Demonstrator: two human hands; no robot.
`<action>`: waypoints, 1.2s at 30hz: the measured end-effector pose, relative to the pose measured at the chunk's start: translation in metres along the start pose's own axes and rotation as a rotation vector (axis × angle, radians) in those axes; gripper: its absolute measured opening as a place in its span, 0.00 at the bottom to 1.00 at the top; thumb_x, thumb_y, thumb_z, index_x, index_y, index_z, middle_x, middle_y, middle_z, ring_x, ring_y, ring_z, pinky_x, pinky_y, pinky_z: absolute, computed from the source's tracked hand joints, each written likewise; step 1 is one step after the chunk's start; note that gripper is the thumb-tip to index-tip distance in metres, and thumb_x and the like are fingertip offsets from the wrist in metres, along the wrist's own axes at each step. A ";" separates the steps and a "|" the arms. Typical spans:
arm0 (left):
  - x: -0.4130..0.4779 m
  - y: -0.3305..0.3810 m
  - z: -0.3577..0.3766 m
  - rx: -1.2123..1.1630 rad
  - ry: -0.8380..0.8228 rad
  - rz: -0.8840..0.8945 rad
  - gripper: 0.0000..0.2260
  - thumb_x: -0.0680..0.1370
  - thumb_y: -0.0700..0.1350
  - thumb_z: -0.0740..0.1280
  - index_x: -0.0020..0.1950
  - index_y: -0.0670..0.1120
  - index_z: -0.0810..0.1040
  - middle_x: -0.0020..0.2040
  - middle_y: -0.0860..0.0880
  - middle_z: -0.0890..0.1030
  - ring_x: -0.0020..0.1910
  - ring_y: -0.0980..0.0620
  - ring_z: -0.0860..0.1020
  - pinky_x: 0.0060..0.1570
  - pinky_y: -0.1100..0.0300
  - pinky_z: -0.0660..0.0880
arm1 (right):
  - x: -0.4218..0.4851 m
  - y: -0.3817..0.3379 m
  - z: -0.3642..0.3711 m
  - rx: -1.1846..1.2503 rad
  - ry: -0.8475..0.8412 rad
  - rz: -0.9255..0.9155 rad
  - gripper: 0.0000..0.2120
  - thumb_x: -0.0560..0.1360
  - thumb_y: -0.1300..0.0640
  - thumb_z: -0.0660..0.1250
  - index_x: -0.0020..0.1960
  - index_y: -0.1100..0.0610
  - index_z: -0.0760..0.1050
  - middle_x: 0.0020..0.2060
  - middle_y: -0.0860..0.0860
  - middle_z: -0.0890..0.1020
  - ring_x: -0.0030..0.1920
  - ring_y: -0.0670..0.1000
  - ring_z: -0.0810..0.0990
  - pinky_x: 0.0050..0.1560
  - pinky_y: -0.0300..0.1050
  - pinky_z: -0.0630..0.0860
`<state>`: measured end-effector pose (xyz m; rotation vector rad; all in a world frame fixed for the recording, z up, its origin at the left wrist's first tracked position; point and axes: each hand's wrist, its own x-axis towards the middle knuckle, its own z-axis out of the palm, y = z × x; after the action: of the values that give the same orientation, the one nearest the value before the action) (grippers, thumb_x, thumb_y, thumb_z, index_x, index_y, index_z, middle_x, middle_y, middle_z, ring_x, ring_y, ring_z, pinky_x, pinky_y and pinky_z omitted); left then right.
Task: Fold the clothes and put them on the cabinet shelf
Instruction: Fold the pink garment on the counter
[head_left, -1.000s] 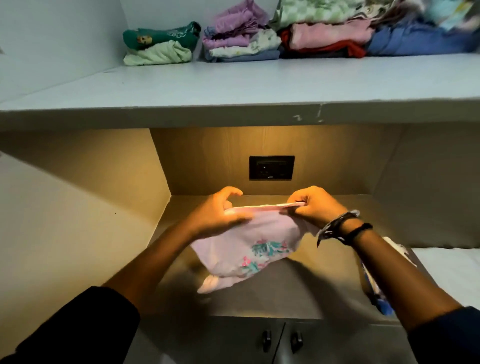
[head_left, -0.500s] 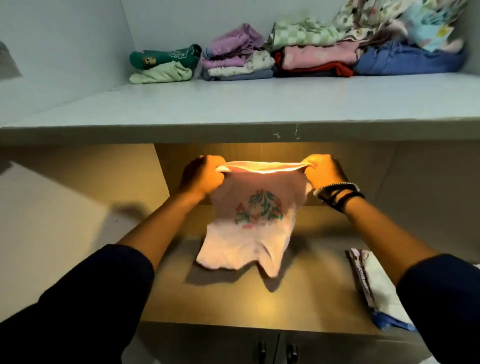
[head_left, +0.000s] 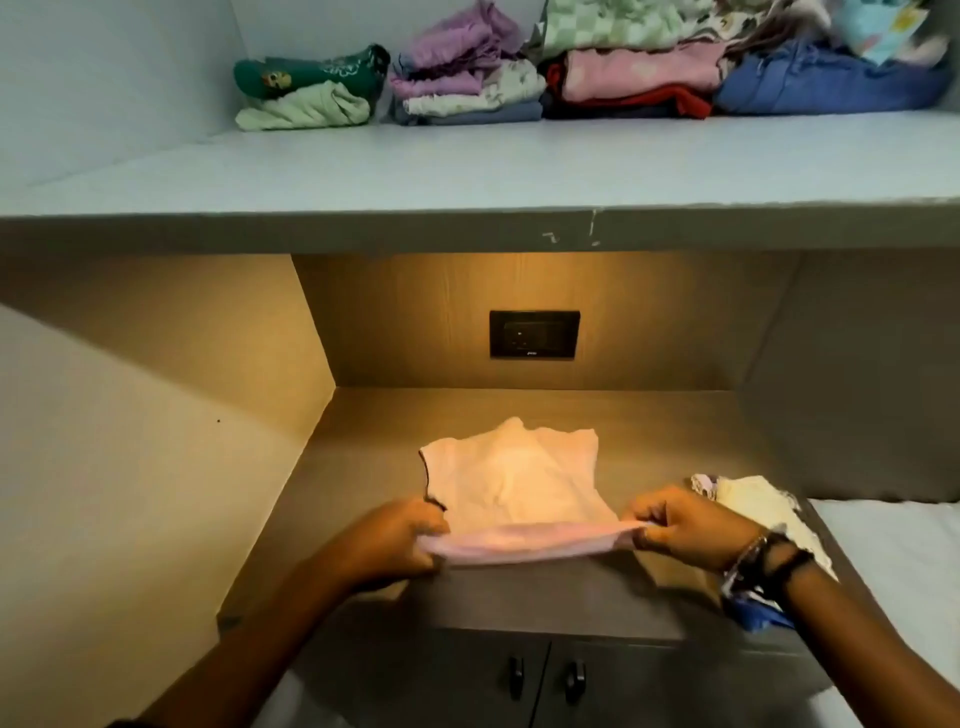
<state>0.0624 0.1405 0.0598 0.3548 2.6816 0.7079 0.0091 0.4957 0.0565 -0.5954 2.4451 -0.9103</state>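
A small pale pink shirt (head_left: 511, 480) lies flat on the lit lower counter (head_left: 363, 457), print side hidden. My left hand (head_left: 400, 540) pinches the near hem at its left corner, and my right hand (head_left: 691, 527), with bracelets on the wrist, pinches the right corner. The hem is stretched taut between them, slightly above the counter. Several folded clothes stand in stacks at the back of the grey cabinet shelf (head_left: 467, 171) above: a green stack (head_left: 306, 88), a purple-and-white stack (head_left: 467, 83), a pink-and-red stack (head_left: 634, 83) and a blue pile (head_left: 826, 88).
More unfolded cloth, cream and blue (head_left: 753, 514), lies on the counter under my right forearm. A black wall socket (head_left: 534, 334) sits on the back panel. Two cabinet door knobs (head_left: 545, 675) are below the counter's front edge. A white surface (head_left: 898, 561) lies to the right.
The shirt hung in the air from both hands before; now it is laid flat on the counter with its hem toward me, both hands lowered and still gripping the hem.
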 end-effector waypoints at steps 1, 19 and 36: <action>-0.003 -0.008 0.016 -0.009 -0.079 0.008 0.05 0.73 0.44 0.73 0.48 0.46 0.83 0.43 0.50 0.80 0.45 0.54 0.78 0.48 0.60 0.76 | -0.007 0.007 0.014 0.039 -0.064 0.056 0.08 0.75 0.52 0.69 0.36 0.49 0.80 0.31 0.45 0.80 0.32 0.44 0.76 0.37 0.42 0.73; 0.083 -0.044 0.042 0.084 0.217 -0.329 0.42 0.69 0.55 0.75 0.78 0.53 0.57 0.77 0.47 0.62 0.73 0.43 0.65 0.69 0.45 0.68 | 0.073 0.021 0.054 -0.530 0.500 0.365 0.28 0.69 0.43 0.70 0.65 0.51 0.69 0.64 0.54 0.72 0.65 0.58 0.68 0.62 0.55 0.69; 0.009 -0.013 0.106 0.464 -0.032 0.301 0.30 0.70 0.69 0.61 0.65 0.51 0.70 0.60 0.48 0.74 0.58 0.48 0.69 0.62 0.48 0.66 | 0.151 -0.017 0.068 -0.620 -0.063 -0.007 0.23 0.80 0.41 0.52 0.70 0.48 0.69 0.77 0.49 0.58 0.77 0.57 0.51 0.74 0.60 0.48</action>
<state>0.0939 0.1782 -0.0357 0.8904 2.7693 0.1384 -0.0703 0.3693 -0.0177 -0.8188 2.6542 -0.1071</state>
